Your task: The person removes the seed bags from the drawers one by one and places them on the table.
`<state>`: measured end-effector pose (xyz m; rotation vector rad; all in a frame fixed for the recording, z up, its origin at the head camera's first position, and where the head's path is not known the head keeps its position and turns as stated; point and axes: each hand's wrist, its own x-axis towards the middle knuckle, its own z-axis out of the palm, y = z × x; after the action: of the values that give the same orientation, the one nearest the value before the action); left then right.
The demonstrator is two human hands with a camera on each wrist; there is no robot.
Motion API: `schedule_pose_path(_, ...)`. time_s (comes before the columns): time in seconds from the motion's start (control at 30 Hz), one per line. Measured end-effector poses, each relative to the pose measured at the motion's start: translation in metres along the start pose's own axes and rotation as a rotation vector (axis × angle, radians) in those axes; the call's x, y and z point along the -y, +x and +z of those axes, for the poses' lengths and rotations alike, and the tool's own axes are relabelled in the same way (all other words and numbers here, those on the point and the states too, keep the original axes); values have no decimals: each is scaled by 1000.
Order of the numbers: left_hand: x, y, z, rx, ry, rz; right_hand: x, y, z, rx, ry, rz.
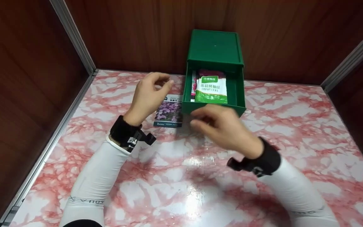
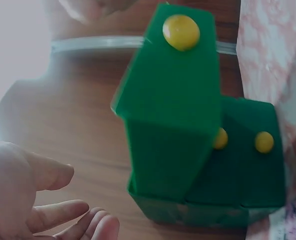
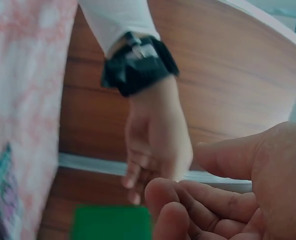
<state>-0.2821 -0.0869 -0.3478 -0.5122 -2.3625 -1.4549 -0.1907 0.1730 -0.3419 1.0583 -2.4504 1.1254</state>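
Observation:
My left hand (image 1: 151,96) hovers over the tabletop, left of a green drawer box (image 1: 214,47), its fingers loosely bent with nothing in them. Below it lies a seed packet with purple flowers (image 1: 169,113). In front of the pulled-out drawer (image 1: 239,94), my right hand (image 1: 224,127) is raised, slightly blurred and holding nothing. Inside the drawer a green-and-white Impatiens seed packet (image 1: 212,90) overlaps another packet (image 1: 193,85) with pink on it. The left wrist view shows the extended drawer with its yellow knob (image 2: 181,32) and lower drawers (image 2: 247,160) with knobs. Relaxed right fingers (image 3: 212,202) appear in the right wrist view.
A table (image 1: 156,189) with a red-and-white marbled top extends beneath the hands. Brown wood-look panels (image 1: 137,37) stand behind and at both sides, with metal frame strips (image 1: 77,41) at their corners. The green box stands against the back panel.

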Motion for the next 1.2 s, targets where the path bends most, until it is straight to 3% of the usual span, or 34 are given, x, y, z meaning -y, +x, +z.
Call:
schedule_pose_path(0.1, -15, 2, 0, 24, -3, 26, 3, 5, -24, -52, -34, 18)
schedule_pose_path(0.27, -34, 8, 4, 66, 17, 45, 0, 21, -57, -99, -146, 162)
schedule_pose_path(0.43, -49, 14, 10, 128, 50, 74, -16, 41, -78, -55, -266, 352)
schedule_pose_path(0.53, -59, 20, 16, 175, 92, 69, -28, 52, -84, 4, -297, 414)
schedule_pose_path(0.67, -70, 31, 28, 257, 170, 4, -45, 62, -87, 68, -349, 395)
schedule_pose_path(0.83, -77, 44, 46, 369, 309, -27, -62, 71, -85, 144, -429, 378)
schedule_pose_path(1.0, -82, 53, 62, 500, 387, -69, -70, 77, -85, 180, -472, 369)
schedule_pose_path(1.2, -79, 58, 78, 542, 501, -72, -73, 82, -81, 248, -516, 406)
